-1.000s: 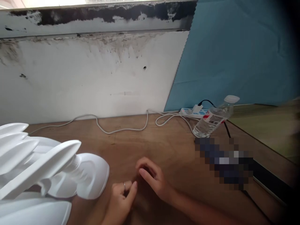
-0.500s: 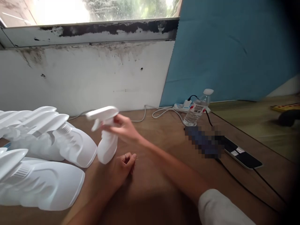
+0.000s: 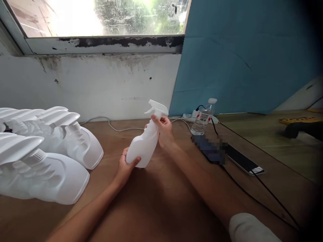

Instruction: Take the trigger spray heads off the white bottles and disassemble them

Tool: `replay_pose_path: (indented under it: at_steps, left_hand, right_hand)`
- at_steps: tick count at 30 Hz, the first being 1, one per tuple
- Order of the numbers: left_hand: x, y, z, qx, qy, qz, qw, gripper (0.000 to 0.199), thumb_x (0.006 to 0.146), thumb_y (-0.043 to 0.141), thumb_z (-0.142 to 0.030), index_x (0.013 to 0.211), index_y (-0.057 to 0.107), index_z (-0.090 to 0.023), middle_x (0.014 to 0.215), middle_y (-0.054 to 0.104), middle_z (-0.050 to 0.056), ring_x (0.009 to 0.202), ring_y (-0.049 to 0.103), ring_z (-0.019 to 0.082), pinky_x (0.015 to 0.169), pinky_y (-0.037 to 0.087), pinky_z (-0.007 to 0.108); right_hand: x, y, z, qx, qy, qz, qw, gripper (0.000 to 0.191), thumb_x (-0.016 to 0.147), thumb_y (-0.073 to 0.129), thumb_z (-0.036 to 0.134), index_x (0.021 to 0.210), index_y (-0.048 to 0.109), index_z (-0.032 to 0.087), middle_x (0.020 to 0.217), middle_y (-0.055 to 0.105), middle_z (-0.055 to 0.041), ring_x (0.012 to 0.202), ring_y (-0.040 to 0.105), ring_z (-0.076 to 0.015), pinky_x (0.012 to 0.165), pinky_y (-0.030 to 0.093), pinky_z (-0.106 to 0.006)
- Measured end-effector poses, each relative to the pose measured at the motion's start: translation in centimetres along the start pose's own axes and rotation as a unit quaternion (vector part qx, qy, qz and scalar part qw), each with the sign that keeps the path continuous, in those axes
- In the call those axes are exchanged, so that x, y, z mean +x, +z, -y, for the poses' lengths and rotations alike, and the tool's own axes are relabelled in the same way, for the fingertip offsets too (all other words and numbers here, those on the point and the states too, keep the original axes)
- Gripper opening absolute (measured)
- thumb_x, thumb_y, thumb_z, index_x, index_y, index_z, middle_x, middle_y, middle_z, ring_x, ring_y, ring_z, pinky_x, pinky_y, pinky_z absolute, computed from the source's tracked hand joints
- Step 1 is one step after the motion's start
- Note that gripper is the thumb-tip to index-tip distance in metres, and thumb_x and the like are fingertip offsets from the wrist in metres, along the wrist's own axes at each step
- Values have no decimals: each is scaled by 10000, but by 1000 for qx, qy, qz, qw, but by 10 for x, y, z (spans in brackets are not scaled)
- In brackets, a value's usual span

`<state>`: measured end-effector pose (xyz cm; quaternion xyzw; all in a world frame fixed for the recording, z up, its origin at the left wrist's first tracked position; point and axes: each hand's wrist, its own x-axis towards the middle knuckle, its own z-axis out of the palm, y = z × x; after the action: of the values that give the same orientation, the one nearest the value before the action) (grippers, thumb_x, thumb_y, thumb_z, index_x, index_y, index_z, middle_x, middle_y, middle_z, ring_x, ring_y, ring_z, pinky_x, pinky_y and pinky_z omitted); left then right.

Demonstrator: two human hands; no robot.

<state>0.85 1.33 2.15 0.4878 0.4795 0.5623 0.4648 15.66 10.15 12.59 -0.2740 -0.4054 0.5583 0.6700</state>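
A white spray bottle (image 3: pixel 143 146) is held in both hands at the middle of the view, tilted with its trigger head up and its nozzle pointing left. My left hand (image 3: pixel 127 165) grips its lower body, thumb across the front near the base. Around the neck, just under the trigger head, my right hand (image 3: pixel 164 129) is closed. More white spray bottles lie on their sides in stacked rows at the left, the nearest one (image 3: pixel 67 176) with its base facing my left forearm.
On the brown table (image 3: pixel 176 201), a clear water bottle (image 3: pixel 202 119) stands at the right beside a power strip and white cables. A pixelated dark object (image 3: pixel 210 149) and a black-and-white device (image 3: pixel 243 159) with black cords lie in front. Behind are a wall and window.
The spray bottle has moved right, its nozzle end tipped upward. My left hand, earlier resting on the table, has taken hold of its lower body. The view has shifted slightly.
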Motion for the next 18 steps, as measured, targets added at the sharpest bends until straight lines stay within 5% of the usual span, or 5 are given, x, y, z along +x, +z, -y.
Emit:
replay_pose_path:
  at_steps: [3,6,12,15,18]
  left_hand:
    - [1,1,-2,-39,-47,20,998,533,685,727,-506,1045,540,-159,797,603,13,610,575,151,530,486,264]
    - [2,1,-2,-102,-62,32,992,538,695,729,-492,1069,571,-139,826,646,37,642,586,152,582,483,263]
    - [-4,-3,-13,-220,-127,117,960,569,780,581,-605,1106,625,-142,941,691,123,844,642,257,679,518,328]
    - [-1,-7,-11,-263,-174,139,939,511,796,537,-609,1025,630,-161,750,679,87,616,634,208,500,488,294]
    - [11,-15,6,-286,-224,232,903,545,746,483,-695,790,607,-166,479,561,28,321,466,136,291,307,235]
  right_hand:
    - [-1,-5,0,7,9,3,1000,460,643,812,426,793,436,209,581,617,36,526,646,-164,486,552,-283]
    - [0,-12,11,19,7,40,999,388,697,772,427,779,464,205,619,649,5,633,683,-192,535,569,-296]
    - [0,-18,45,1,61,295,954,393,750,698,496,973,601,187,1013,664,-75,926,665,-222,759,578,-363]
    - [-1,-17,51,-8,71,274,959,378,699,756,464,930,617,200,895,640,-41,841,647,-191,780,565,-361]
    - [-5,-14,54,1,33,260,965,282,688,780,388,844,630,208,820,590,-15,849,617,-181,882,524,-387]
